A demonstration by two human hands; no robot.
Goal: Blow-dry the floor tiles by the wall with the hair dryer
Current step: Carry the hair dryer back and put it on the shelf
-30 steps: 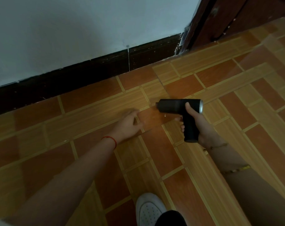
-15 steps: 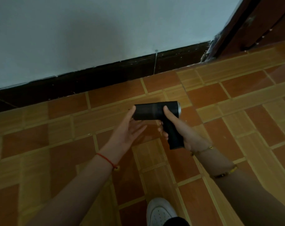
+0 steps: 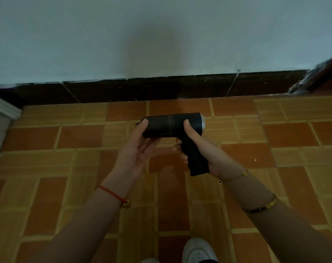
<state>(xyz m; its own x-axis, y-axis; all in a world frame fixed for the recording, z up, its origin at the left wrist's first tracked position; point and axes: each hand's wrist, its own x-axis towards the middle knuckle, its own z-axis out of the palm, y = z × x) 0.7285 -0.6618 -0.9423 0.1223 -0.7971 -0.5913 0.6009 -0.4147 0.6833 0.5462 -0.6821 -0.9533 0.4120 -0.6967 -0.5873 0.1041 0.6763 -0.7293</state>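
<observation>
A black hair dryer (image 3: 172, 126) with a silver ring at its right end is held level above the floor, its barrel pointing left. My right hand (image 3: 201, 149) is wrapped around its handle, thumb on the barrel. My left hand (image 3: 136, 149) cups the nozzle end from the left and below, thumb on top of the barrel. Orange and tan floor tiles (image 3: 256, 141) run up to a dark skirting (image 3: 161, 90) under a pale wall (image 3: 161, 35).
A white moulded edge (image 3: 2, 109) juts in at the left by the skirting. A dark door frame (image 3: 324, 73) stands at the far right. A white shoe (image 3: 197, 251) is at the bottom centre.
My left hand left the floor tile and rose to take hold of the dryer's nozzle end. The dryer came up and left; the view swung to face the wall squarely.
</observation>
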